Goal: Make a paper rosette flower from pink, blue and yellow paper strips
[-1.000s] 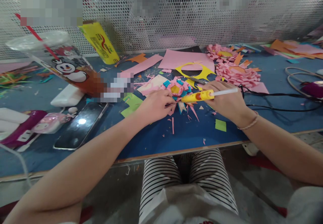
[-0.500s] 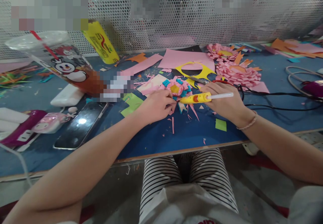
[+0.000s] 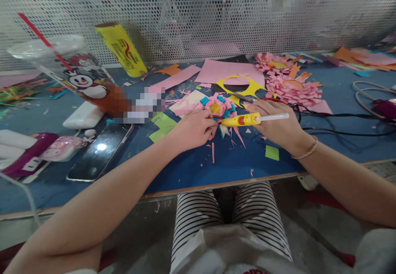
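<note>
My right hand (image 3: 274, 121) is wrapped round a yellow hot glue gun (image 3: 241, 120), with a pale glue stick (image 3: 274, 117) poking out of its back. The gun's nozzle points left, close to my left fingertips. My left hand (image 3: 198, 129) rests on the table with its fingers pinched together at the lower left edge of a paper flower (image 3: 215, 107). Whatever lies between those fingers is hidden. The flower has pink and blue petals round a yellow centre. Scissors (image 3: 246, 97) lie just behind my right hand, beside a cut yellow paper sheet (image 3: 229, 85).
Two pink paper flowers (image 3: 293, 90) lie at the back right, near black cables (image 3: 334, 115). Pink paper (image 3: 227, 71) lies behind. To the left are a drink cup (image 3: 89, 80), a yellow tube (image 3: 123, 51), a phone (image 3: 100, 152) and a white adapter (image 3: 82, 115). A perforated metal screen (image 3: 216, 18) stands at the back.
The view has shifted very slightly. Both hands and the glue gun keep nearly the same places, with only a small movement of the left fingers.
</note>
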Demonstrator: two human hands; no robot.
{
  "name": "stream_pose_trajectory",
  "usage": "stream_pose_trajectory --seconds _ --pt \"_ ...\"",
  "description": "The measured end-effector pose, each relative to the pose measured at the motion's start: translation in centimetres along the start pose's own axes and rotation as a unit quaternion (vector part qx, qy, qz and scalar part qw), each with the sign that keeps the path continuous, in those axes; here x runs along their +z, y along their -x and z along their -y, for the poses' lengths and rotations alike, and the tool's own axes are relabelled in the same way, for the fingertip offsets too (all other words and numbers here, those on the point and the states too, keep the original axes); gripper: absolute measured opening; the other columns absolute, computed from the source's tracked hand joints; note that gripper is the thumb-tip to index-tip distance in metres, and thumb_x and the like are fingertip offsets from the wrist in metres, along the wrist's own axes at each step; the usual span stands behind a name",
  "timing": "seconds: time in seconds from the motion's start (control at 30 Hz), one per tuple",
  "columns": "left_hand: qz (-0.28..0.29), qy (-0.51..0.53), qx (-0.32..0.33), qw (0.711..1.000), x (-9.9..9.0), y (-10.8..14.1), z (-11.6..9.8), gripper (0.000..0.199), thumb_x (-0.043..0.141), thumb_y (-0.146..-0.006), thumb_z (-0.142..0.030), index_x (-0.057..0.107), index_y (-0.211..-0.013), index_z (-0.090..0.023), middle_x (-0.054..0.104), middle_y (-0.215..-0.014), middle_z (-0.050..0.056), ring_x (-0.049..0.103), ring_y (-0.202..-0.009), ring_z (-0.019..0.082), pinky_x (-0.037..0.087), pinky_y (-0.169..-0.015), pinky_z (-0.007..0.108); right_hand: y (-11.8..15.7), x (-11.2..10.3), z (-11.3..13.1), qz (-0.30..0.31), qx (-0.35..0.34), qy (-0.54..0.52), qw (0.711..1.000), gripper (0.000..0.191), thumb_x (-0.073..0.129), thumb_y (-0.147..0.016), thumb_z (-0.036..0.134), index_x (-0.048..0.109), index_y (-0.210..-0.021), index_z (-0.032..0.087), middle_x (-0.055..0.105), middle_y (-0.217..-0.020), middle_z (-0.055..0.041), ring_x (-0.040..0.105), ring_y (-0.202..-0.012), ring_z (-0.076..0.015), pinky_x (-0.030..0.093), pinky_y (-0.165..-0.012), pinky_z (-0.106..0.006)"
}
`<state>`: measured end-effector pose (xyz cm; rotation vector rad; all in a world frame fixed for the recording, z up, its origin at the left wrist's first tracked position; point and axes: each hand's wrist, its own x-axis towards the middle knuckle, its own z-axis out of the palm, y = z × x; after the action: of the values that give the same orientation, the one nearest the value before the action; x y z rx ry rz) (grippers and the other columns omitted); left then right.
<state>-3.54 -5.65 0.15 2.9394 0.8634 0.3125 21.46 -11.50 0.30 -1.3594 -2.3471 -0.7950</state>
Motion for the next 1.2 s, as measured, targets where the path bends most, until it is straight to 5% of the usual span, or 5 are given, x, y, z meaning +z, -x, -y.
stream_pose_trajectory --seconds 0.27,0.63,0.87,0.97,1.2 --pt "-0.008 -0.052 0.006 0.999 0.2 0.0 -0.3 0.023 0.043 -0.085 -0.02 0.066 -0.081 -0.02 0.059 -0.088 0.006 0.053 -0.087 0.019 0.04 -0.081 0.034 0.0 -0.1 0.1 0.0 -0.002 0.003 1.0 0.023 0.044 -0.089 0.02 0.061 -0.105 0.016 0.064 -0.103 -0.0093 0.058 -0.086 -0.0198 0.043 -0.07 -0.033" --pt "-0.023 0.041 0.004 0.999 -0.7 0.0 0.2 0.027 0.048 -0.087 -0.028 0.067 -0.072 -0.017 0.063 -0.076 0.005 0.057 -0.077 0.016 0.044 -0.074 0.029 0.1 -0.1 -0.2 -0.001 0.014 -0.005 1.0 0.022 0.044 -0.089 0.021 0.062 -0.101 0.017 0.065 -0.098 -0.0084 0.058 -0.082 -0.0184 0.042 -0.069 -0.032" --pt "-0.052 0.04 -0.001 0.998 -0.5 0.1 0.7 0.023 0.053 -0.084 -0.034 0.067 -0.08 -0.016 0.062 -0.085 0.007 0.057 -0.087 0.018 0.045 -0.079 0.032 0.1 0.3 -1.0 -0.023 0.031 0.027 0.999 0.021 0.044 -0.089 0.029 0.062 -0.092 0.018 0.066 -0.088 -0.0062 0.058 -0.076 -0.0176 0.04 -0.065 -0.031" --pt "-0.072 0.04 0.007 0.997 -0.5 0.2 0.7 0.026 0.054 -0.083 -0.033 0.065 -0.099 -0.016 0.061 -0.102 0.009 0.054 -0.1 0.021 0.044 -0.087 0.035 0.2 0.5 -1.4 -0.043 0.057 0.021 0.997 0.019 0.046 -0.086 0.029 0.062 -0.088 0.018 0.065 -0.083 -0.0057 0.059 -0.075 -0.0181 0.038 -0.061 -0.029" --pt "-0.021 0.039 0.034 0.998 0.2 0.2 0.3 0.037 0.05 -0.083 -0.025 0.058 -0.12 -0.021 0.056 -0.121 0.008 0.048 -0.116 0.021 0.035 -0.1 0.039 0.0 0.6 -1.3 -0.046 0.097 0.007 0.994 0.018 0.05 -0.081 0.031 0.061 -0.084 0.018 0.064 -0.08 -0.0065 0.056 -0.072 -0.0196 0.031 -0.054 -0.029"
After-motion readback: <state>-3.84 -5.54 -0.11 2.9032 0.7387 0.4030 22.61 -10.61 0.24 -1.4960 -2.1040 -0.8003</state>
